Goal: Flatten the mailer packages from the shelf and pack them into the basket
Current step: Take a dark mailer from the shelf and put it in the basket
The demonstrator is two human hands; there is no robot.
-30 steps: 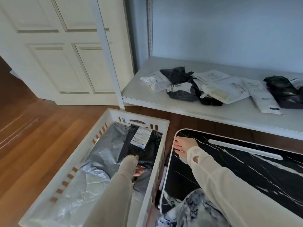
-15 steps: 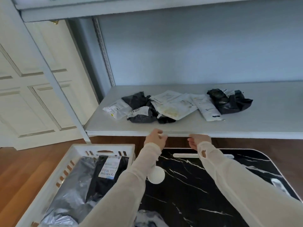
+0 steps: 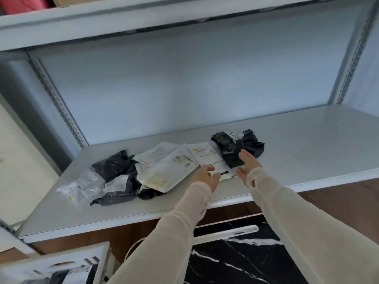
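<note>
Hands flank one narrow white mailer (image 3: 207, 158) near the shelf's (image 3: 307, 140) front edge. The left hand (image 3: 206, 177) is at its 6 o'clock and the right hand (image 3: 247, 167) at its 4 o'clock. Both have fingers spread and grip nothing, probably poised to lift it from both sides. Roughly eight mailers overlap on the shelf, four pale and four dark. One basket (image 3: 67, 255), at 7 o'clock, already holds some.

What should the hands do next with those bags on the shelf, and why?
Probably bring the left hand and right hand together onto the narrow white mailer. Both are open, empty, either side of it, and it lies near the shelf front.
</note>
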